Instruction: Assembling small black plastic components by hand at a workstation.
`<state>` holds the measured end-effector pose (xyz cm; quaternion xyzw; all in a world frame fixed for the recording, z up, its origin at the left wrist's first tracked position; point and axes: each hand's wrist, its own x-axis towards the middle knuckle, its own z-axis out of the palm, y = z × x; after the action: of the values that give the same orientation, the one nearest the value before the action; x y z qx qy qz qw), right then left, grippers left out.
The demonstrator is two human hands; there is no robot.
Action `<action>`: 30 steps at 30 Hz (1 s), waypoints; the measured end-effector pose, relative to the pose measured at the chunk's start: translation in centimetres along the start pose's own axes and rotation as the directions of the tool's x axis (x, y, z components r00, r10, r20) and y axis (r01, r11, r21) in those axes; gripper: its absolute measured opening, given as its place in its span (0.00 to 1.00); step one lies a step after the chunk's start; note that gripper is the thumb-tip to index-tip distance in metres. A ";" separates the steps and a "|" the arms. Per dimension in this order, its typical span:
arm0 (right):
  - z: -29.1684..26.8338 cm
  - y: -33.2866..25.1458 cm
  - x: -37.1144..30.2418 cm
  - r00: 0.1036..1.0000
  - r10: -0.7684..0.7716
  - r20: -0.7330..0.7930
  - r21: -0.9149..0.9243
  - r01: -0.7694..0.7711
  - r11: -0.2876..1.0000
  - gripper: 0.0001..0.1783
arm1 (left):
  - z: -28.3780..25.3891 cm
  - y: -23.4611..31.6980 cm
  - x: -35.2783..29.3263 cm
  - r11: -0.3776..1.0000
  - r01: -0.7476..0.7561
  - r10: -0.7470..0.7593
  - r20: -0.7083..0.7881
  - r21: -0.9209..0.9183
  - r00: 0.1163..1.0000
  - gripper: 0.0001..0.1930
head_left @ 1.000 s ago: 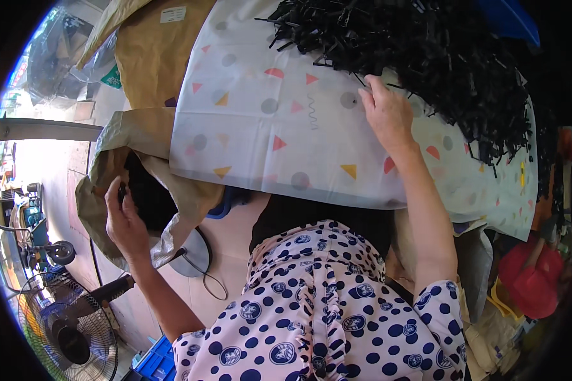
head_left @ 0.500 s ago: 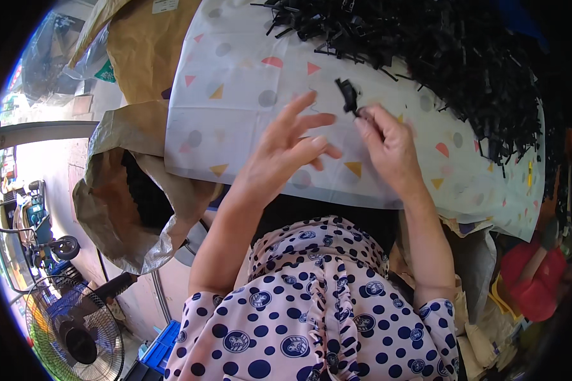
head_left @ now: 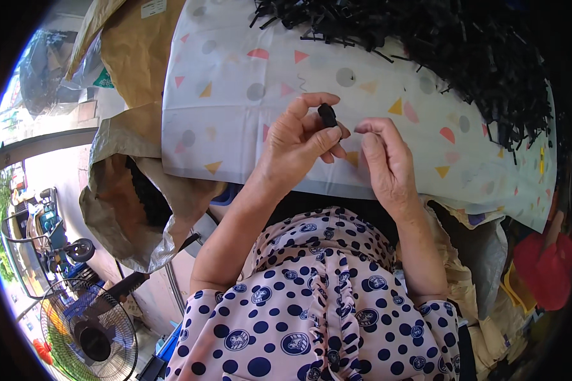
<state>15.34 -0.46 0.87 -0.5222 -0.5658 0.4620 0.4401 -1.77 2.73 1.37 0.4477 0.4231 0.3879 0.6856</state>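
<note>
My left hand [head_left: 299,136] pinches a small black plastic piece [head_left: 327,115] between thumb and fingers, over the patterned cloth. The piece is short and narrow, like a buckle or clip part; its exact kind is not clear. Just to its right, my right hand [head_left: 388,155] has its fingers curled in and the thumb close to the index finger. Whatever may be between those fingertips is too small to make out. Across the far right of the cloth lies a big heap of similar black pieces [head_left: 451,70], many with thin stalks.
The white cloth [head_left: 229,136] with coloured shapes covers the table. At its left stands an open paper sack [head_left: 117,209] with dark contents. A fan [head_left: 95,340] is at the lower left, a red item [head_left: 546,273] at the right, and more sacks [head_left: 464,267] below the right edge.
The black piece has passed from my right hand to my left, whose spread fingers have closed on it. My right hand has drawn slightly down and away. The view has shifted a little.
</note>
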 end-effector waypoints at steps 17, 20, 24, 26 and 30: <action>2.2 -1.0 1.0 0.988 0.071 0.137 0.022 -0.075 0.997 0.06 | 0.7 -0.6 -0.8 0.757 -0.236 0.333 -0.049 0.609 0.942 0.15; 2.8 -0.4 0.9 0.993 0.058 0.103 0.018 -0.060 0.998 0.05 | 0.7 -1.0 -0.9 0.704 -0.267 0.399 -0.055 0.658 0.915 0.15; 2.2 -0.4 0.5 0.996 0.030 0.086 0.107 -0.039 0.993 0.07 | 0.9 -0.7 -1.1 0.705 -0.273 0.384 -0.030 0.655 0.923 0.14; 1.9 -0.3 0.3 0.994 0.045 0.100 0.169 -0.061 0.984 0.07 | 1.1 -0.5 -0.9 0.799 -0.313 0.397 -0.060 0.513 0.916 0.14; 0.5 0.0 0.5 0.996 0.086 0.027 0.310 -0.090 0.947 0.09 | 0.6 1.1 -0.3 0.973 -0.134 0.140 0.014 -0.190 0.990 0.13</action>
<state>14.82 0.03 0.83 -0.4681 -0.4651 0.5678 0.4921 -1.51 2.68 2.64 0.4142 0.3434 0.4665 0.7021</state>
